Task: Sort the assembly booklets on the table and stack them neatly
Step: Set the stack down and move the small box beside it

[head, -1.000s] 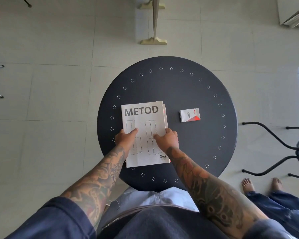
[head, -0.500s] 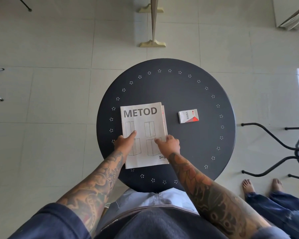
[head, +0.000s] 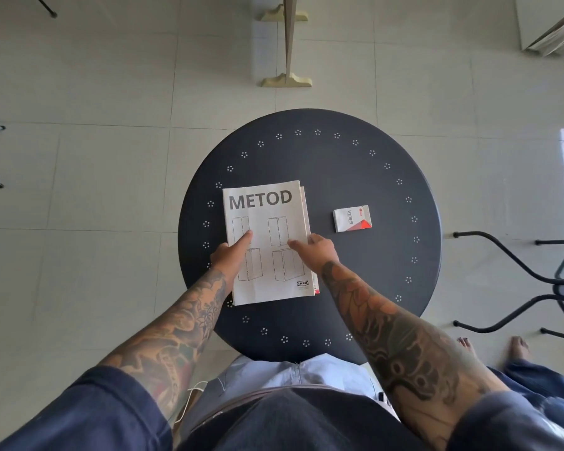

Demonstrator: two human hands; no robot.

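Observation:
A white METOD booklet (head: 267, 222) lies on top of a stack on the left half of the round dark table (head: 355, 170). Edges of other booklets, one with red print, stick out along its right side (head: 306, 222). My left hand (head: 230, 253) rests at the stack's left edge with the forefinger stretched onto the cover. My right hand (head: 318, 249) lies at the stack's right edge, one finger pointing onto the cover. Neither hand grips the paper. A small white and red VESS booklet (head: 352, 218) lies alone to the right of the stack.
A black metal chair frame (head: 534, 281) stands right of the table. Another person's bare feet (head: 492, 348) are on the tiled floor at the lower right. A wooden stand's feet (head: 286, 80) rise beyond the table's far edge.
My right hand has slid from the cover toward the stack's right edge. My left forefinger has crept further up the cover. The stack has barely shifted.

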